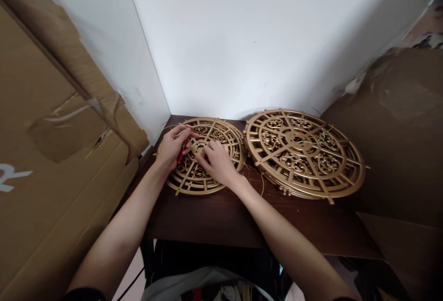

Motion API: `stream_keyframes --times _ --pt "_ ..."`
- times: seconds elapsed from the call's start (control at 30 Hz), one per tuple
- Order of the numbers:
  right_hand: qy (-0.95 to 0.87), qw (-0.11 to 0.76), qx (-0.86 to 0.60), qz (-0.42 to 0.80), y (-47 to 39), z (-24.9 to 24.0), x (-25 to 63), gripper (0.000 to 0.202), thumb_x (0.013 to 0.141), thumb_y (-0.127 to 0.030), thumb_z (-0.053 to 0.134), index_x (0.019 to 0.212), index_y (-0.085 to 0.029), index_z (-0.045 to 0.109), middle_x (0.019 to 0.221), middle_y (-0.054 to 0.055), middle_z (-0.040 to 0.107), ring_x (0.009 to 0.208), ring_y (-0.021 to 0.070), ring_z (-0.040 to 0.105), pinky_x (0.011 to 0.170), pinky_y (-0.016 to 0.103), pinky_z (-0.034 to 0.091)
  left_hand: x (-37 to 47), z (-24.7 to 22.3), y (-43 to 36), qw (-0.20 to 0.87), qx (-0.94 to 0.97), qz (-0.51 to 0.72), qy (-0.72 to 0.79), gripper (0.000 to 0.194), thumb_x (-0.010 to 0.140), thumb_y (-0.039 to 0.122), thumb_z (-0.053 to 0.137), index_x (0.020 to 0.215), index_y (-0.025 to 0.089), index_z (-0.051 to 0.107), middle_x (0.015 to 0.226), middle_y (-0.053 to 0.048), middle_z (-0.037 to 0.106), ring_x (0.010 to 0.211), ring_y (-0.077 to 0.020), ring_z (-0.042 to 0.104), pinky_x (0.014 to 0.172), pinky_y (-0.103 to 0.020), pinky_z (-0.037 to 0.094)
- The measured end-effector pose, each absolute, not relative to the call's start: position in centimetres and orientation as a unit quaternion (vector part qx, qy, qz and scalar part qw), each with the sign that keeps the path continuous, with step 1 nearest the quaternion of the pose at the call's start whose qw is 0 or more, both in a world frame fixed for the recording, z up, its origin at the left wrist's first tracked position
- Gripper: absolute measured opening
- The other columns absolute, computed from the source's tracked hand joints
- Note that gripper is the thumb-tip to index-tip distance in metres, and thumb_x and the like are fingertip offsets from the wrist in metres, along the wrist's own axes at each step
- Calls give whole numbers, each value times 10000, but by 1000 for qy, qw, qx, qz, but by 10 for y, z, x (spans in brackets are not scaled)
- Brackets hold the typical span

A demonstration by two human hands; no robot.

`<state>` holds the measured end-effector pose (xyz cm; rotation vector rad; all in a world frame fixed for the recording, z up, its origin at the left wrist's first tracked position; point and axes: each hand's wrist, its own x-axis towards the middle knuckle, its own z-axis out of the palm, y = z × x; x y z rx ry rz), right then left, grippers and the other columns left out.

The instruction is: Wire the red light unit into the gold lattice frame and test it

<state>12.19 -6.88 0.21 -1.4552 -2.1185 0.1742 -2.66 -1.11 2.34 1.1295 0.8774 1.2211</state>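
A round gold openwork metal frame [202, 185] with scrollwork lies flat, apparently on top of others, on the dark wooden table. Above its left side, my left hand [176, 143] is closed around a small red-handled tool [180, 155]; its working end is hidden by the fingers. My right hand [218, 160] rests over the right of the frame's hub, fingers curled and pinched near the centre. Whatever those fingertips hold, if anything, is too small to make out. A thin yellow wire [169, 127] sticks out beyond my left hand.
Right of my hands stands a stack of larger gold round frames [341, 183], with coloured wires at its centre. Cardboard boxes flank the dark table [207, 222] at left [69, 176] and right [391, 139]. A white wall [235, 52] rises behind. A yellow wire [262, 185] hangs between the stacks.
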Motion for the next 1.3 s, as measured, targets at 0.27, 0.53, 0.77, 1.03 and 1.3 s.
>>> stream_keyframes --times 0.27,0.53,0.77,1.03,1.3 --pt "-764 347 -525 144 -65 3 124 294 962 -359 455 732 -191 530 771 11 613 803 173 504 746 301 310 -28 24 -10 614 460 525 368 328 683 311 757 908 140 592 771 -62 700 442 -38 423 346 -124 264" --pt "-675 476 -490 280 -61 1 129 344 965 -395 402 750 -203 589 608 -26 585 605 133 539 634 251 380 -27 26 -12 633 449 502 382 381 714 208 730 1052 149 565 922 -124 721 514 -52 519 387 -117 270" --pt "-602 547 -465 350 -58 -4 128 254 898 -413 510 819 -193 610 670 -12 656 608 131 580 632 247 434 -24 24 -14 629 438 506 396 978 730 113 707 1496 208 107 939 -126 723 547 -86 578 383 -125 291" --pt "-574 573 -474 344 -57 -3 127 224 865 -376 550 882 -184 665 756 17 689 674 149 604 654 267 471 -24 26 -15 626 423 501 422 1155 763 109 696 1504 229 -182 953 -127 734 558 -122 634 384 -144 362" --pt "-550 612 -495 279 -57 -1 129 195 843 -340 580 840 -180 691 919 69 672 848 178 625 719 289 499 -27 24 -12 602 422 515 440 1118 813 93 647 1491 265 -225 949 -113 732 633 -167 695 405 -162 438"
